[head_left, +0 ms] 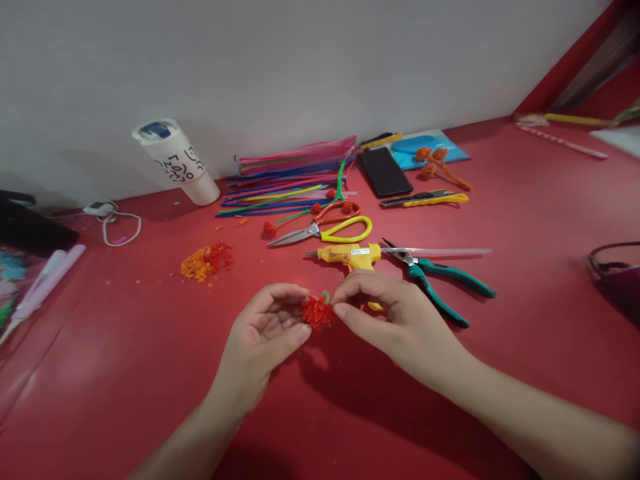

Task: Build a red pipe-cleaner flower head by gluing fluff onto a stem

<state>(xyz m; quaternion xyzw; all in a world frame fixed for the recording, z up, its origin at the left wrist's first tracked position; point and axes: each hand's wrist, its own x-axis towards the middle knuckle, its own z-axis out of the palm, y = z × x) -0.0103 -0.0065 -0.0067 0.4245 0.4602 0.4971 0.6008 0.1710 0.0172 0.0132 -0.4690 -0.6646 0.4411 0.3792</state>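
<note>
Between my two hands, just above the table, is a small red pipe-cleaner flower (317,312) with pointed petals and a short green loop at its top. My left hand (267,327) has its fingers curled and its thumb at the flower's left side, gripping it. The thumb and forefinger of my right hand (390,320) pinch at its right edge. Behind my right hand lies a yellow glue gun (357,255) with a clear glue stick, partly covered by that hand. Green-handled pliers (435,270) rest to its right, and red-and-yellow scissors (320,230) lie beyond it.
Orange and red fuzz clippings (205,261) lie on the red table to the left. Farther back are a white tumbler (183,163), bundled pipe cleaners (295,160), a black phone (385,172), a yellow cutter (435,199) and an orange pipe-cleaner flower stem (447,170). A wall runs behind.
</note>
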